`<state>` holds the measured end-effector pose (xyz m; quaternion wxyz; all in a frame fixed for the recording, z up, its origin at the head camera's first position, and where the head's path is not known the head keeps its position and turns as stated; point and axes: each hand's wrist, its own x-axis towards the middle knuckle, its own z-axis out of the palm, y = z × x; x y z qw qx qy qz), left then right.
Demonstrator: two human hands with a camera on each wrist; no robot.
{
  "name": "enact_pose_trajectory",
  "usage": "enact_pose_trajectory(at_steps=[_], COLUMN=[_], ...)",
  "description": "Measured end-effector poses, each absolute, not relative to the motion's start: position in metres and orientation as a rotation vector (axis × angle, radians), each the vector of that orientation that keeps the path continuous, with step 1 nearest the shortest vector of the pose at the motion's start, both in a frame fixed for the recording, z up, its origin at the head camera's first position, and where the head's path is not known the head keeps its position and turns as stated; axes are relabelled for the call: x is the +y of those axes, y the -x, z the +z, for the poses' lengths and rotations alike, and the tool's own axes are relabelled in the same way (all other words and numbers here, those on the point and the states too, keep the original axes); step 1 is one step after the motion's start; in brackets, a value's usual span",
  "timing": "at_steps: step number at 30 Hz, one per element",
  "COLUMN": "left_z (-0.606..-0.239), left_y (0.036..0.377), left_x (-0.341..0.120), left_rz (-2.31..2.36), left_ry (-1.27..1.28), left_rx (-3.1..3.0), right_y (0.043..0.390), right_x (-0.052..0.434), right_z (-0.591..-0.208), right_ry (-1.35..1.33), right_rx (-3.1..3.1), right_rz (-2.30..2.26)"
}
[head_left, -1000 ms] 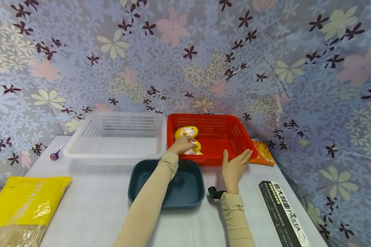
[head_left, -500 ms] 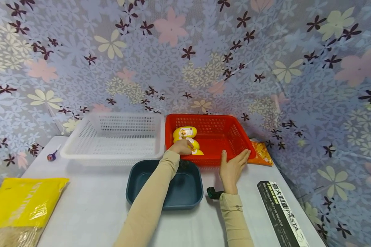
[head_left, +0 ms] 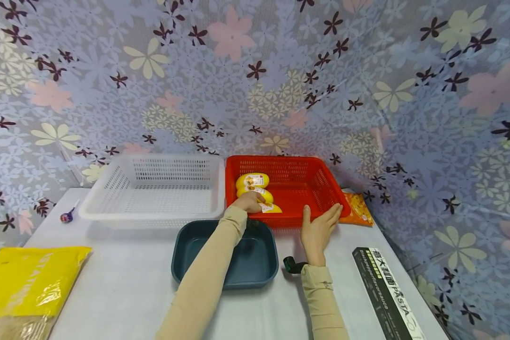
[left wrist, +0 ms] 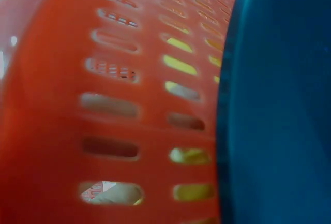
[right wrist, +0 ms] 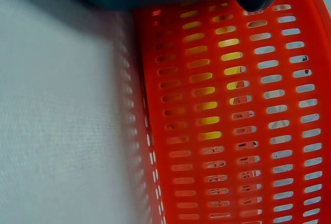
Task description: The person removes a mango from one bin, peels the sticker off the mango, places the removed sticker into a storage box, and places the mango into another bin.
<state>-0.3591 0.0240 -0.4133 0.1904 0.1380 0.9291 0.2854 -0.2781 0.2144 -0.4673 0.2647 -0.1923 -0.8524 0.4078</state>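
Inside the red basket (head_left: 286, 217), three yellow oval packs (head_left: 253, 180) with printed labels lie in a row at the left end. My left hand (head_left: 247, 203) reaches over the front wall and grips the left end of the frontmost yellow pack (head_left: 272, 208), hiding that end. In the left wrist view, bits of yellow and of the hand show through slots in the red wall (left wrist: 46, 131). My right hand (head_left: 316, 236), fingers straight and thumb spread, rests against the basket's front rim near its right corner.
Left of the red basket stands a white basket (head_left: 153, 216); a dark blue tray (head_left: 255, 278) lies under the left forearm. Around them are a lollipop (head_left: 66, 216), a yellow bag (head_left: 34, 283), a black pasta box (head_left: 384, 293) and an orange packet (head_left: 359, 210).
My left hand has drawn slightly toward the basket's front wall, uncovering more of the middle pack. The front pack now lies label-up beside it. My right hand keeps its place on the rim.
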Motion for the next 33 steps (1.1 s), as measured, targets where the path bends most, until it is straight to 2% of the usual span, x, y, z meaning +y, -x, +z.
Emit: enact_pose_trajectory(at_steps=[8, 20, 33], left_z=[-0.416, -0.411, -0.400], left_y=[0.361, 0.355, 0.328], left_x=[0.024, 0.014, 0.003], left_rz=[0.867, 1.535, 1.715], left_ry=[-0.485, -0.511, -0.509], left_rx=[2.669, 2.490, 2.472], right_y=[0.277, 0.277, 0.278], right_x=[0.214, 0.215, 0.216], right_z=[-0.466, -0.466, -0.468], right_ry=[0.517, 0.533, 0.525], right_rx=[-2.304, -2.327, -2.331], right_rz=[1.106, 1.093, 1.085])
